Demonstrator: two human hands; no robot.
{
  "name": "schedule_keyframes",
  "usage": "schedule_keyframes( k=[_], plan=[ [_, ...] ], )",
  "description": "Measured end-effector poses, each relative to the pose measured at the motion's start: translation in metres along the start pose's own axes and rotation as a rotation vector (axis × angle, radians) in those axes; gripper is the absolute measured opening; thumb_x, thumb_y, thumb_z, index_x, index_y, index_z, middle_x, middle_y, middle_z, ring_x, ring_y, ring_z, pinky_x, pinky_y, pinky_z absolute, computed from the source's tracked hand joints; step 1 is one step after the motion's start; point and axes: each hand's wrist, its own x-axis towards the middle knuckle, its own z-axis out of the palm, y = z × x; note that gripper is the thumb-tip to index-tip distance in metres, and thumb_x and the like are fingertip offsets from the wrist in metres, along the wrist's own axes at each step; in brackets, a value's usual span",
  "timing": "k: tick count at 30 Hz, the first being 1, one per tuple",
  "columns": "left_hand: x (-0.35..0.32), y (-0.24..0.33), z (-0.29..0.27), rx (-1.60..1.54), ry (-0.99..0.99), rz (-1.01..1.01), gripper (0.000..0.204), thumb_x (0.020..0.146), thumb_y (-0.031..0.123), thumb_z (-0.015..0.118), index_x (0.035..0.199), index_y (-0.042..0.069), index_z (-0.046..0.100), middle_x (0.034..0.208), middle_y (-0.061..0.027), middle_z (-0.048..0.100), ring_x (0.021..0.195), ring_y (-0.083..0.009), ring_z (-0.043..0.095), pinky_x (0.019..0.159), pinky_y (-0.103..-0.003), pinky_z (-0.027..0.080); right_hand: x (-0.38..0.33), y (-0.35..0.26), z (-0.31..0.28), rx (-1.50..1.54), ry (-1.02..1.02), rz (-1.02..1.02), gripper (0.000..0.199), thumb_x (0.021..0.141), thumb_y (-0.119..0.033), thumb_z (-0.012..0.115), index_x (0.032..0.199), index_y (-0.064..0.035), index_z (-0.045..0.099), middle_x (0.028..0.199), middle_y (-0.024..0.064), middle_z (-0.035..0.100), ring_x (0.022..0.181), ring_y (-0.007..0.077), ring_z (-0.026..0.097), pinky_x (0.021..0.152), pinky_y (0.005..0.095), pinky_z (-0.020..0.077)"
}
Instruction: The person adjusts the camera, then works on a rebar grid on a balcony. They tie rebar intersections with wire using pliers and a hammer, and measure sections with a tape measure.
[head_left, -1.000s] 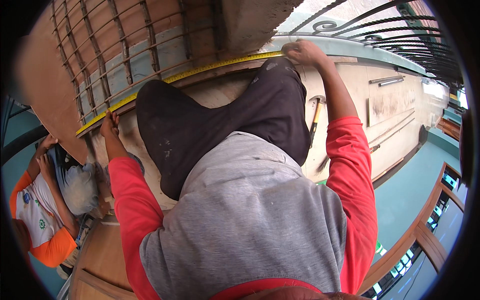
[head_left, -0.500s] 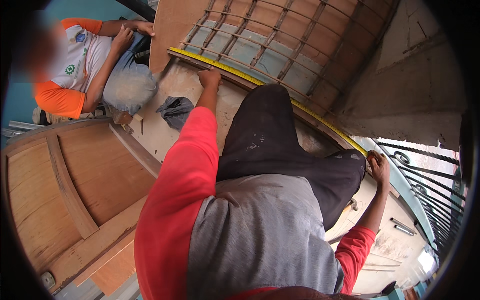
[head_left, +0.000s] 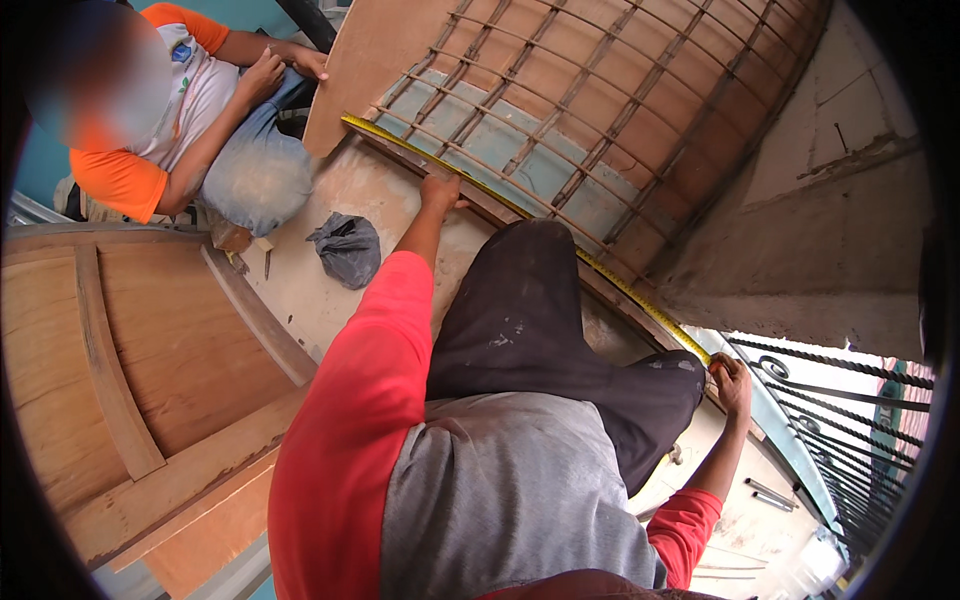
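A yellow tape measure blade [head_left: 640, 303] stretches along the long wooden edge board [head_left: 395, 152], from the far left down to the near right. In my right hand [head_left: 732, 388] is the tape measure's case, mostly covered by the fingers, with a bit of orange-red showing. My left hand [head_left: 441, 190] grips the edge board just beside the blade, its thumb side toward me. Beyond the board lies a grid of tied steel rebar [head_left: 560, 100] over wooden and pale blue panels. My bent knee in dark trousers [head_left: 520, 290] covers the middle of the blade.
Another person [head_left: 200, 110] in a white and orange shirt sits at the far left, one hand by a plywood sheet [head_left: 375, 55]. A dark plastic bag [head_left: 347, 250] lies on the floor. Left is a framed wooden panel [head_left: 170, 340]; right, metal railings [head_left: 850, 400] and a concrete block [head_left: 800, 260].
The view has shifted, so the rebar grid shows more fully. My left hand has slid slightly right along the board; my right hand still holds the tape measure case at the near end.
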Motion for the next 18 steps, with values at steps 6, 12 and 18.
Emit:
schedule_keyframes(
  k=[6,12,18],
  plan=[
    [-0.004,0.002,-0.008,0.103,-0.041,0.040,0.058,0.094,0.022,0.065,0.133,-0.014,0.043,0.133,-0.0315,0.052,0.108,-0.0391,0.067,0.071,-0.046,0.063,-0.004,-0.011,-0.003,0.018,0.010,0.000,0.034,0.086,-0.022,0.055,0.108,-0.0036,0.072,0.097,0.0196,0.070,0.090,0.0338,0.064,0.085,0.0415,0.0515],
    [-0.006,-0.007,-0.006,0.368,0.534,0.304,0.045,0.090,0.019,0.064,0.124,-0.009,0.055,0.129,-0.0335,0.056,0.121,-0.0456,0.058,0.104,-0.047,0.047,-0.001,-0.013,-0.008,0.001,0.018,-0.039,0.030,0.085,-0.023,0.055,0.103,-0.0093,0.074,0.092,0.0172,0.071,0.088,0.0333,0.067,0.081,0.0406,0.0525],
    [0.011,0.003,-0.018,0.014,0.275,0.065,0.049,0.101,0.051,0.050,0.101,0.004,0.061,0.088,-0.0101,0.068,0.073,-0.0282,0.070,0.064,-0.045,0.053,-0.002,-0.019,-0.014,0.007,-0.014,0.119,0.033,0.087,-0.029,0.057,0.111,-0.0155,0.076,0.102,0.0149,0.073,0.100,0.0325,0.066,0.090,0.0417,0.0526]
  ],
)
